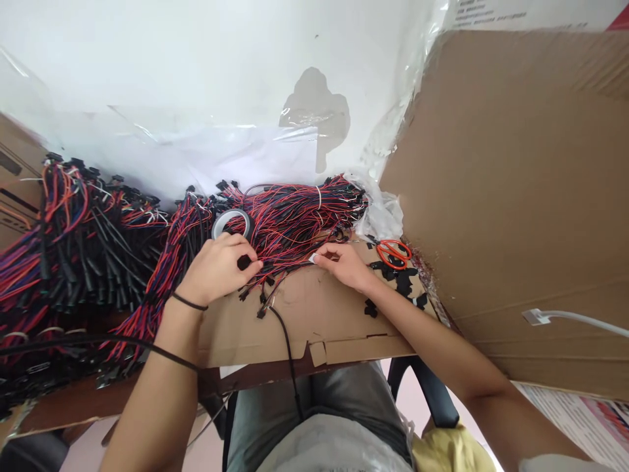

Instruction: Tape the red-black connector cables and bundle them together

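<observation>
My left hand (223,265) is closed in a pinch, thumb and forefinger meeting at thin red and black wires (287,263) at the front of a bundle. What exactly lies between those fingertips is partly hidden. A small white sticker-like piece (312,258) is gripped between the thumb and forefinger of my right hand (344,265), against the same wires. Just behind my left hand, a roll of tape (249,226) leans on the wires. The large tied bundle of red and blue wires (299,203) with black connectors lies beyond both hands.
Thick heaps of cables (98,242) with black ends fill the left side. Orange-handled scissors (393,254) and black tape scraps (403,282) lie right on the cardboard work surface (309,308). A tall cardboard panel (506,196) walls the right; a white plug cable (565,318) hangs there.
</observation>
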